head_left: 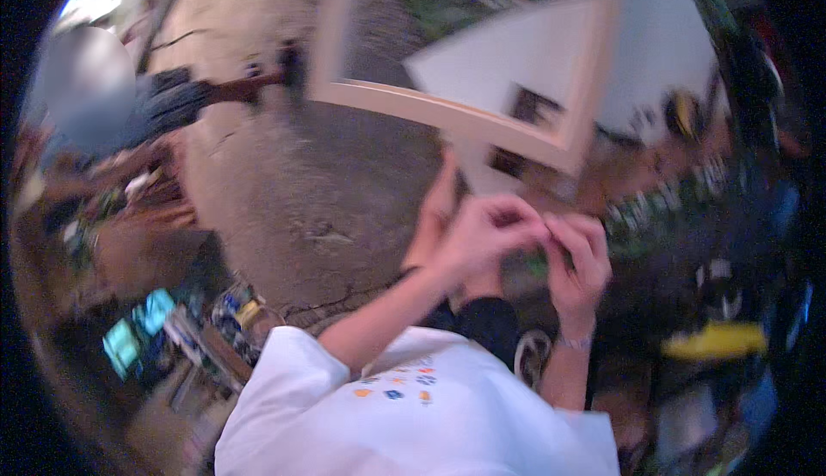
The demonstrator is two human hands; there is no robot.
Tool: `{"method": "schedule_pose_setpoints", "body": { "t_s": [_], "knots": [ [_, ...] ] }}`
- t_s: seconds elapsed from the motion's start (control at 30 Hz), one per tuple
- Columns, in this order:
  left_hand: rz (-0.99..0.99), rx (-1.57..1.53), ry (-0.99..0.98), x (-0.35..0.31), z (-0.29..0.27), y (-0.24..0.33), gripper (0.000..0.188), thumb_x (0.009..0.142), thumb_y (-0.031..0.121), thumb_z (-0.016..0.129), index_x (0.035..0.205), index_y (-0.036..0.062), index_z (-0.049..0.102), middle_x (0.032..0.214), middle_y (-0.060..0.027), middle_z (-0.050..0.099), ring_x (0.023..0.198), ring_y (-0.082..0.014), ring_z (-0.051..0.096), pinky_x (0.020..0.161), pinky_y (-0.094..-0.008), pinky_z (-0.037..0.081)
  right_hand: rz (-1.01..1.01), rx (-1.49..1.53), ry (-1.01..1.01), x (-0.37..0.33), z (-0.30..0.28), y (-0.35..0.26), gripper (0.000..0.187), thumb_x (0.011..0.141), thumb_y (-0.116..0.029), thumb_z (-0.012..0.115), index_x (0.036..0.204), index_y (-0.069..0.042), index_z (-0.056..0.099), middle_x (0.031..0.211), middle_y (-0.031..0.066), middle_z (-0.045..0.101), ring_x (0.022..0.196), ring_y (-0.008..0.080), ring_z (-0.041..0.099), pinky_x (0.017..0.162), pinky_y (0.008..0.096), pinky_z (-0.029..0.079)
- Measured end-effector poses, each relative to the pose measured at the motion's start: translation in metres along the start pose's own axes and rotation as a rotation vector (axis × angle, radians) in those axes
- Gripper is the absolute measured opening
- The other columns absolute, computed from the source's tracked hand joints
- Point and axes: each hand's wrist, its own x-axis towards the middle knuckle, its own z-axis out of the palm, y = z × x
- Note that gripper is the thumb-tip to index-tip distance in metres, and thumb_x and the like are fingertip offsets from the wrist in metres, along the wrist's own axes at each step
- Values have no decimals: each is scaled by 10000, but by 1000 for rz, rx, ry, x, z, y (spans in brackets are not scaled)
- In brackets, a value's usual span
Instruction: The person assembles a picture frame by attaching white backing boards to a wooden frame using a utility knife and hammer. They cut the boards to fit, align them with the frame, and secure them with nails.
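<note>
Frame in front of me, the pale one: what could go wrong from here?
The frame might get knocked or tip: neither the left hand nor the right hand appears to hold it, and what supports it is unclear.

Anything small between the fingertips could drop: they meet, but blur hides whether they pinch something.

The ground shows cracks, so a step might catch.
</note>
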Motion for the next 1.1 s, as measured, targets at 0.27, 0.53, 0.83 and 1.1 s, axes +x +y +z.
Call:
{"method": "schedule_pose_setpoints", "body": {
  "t_s": [0.27,0.53,0.83,1.1],
  "knots": [
    [64,-387,-58,-76,-18,16,188,942,142,716,1087,28,675,1013,-27,698,926,-112,648,844,-279,537,-24,123,-31,-4,9,-74,170,835,-27,763,994,-49,707,924,90,641,859,261,618,755,352,521],
    [174,-585,26,-111,-75,76,189,949,180,717,1066,41,661,956,-20,696,886,-116,659,814,-282,546,320,739,-49,37,71,-161,71,927,-37,703,988,-21,669,979,21,611,898,107,572,803,252,481],
    [344,-510,-13,-141,-285,149,181,967,194,695,1058,42,661,935,-21,686,869,-115,651,803,-271,536,444,876,-308,126,220,-284,63,919,-37,715,960,-31,669,955,20,629,851,98,619,733,238,520],
    [445,-72,304,-172,-453,213,128,987,147,656,1023,28,624,911,5,641,853,-76,601,770,-254,509,398,795,-530,199,356,-374,65,949,-51,685,990,-40,635,860,-20,612,749,49,544,678,219,482]
  ]
}}
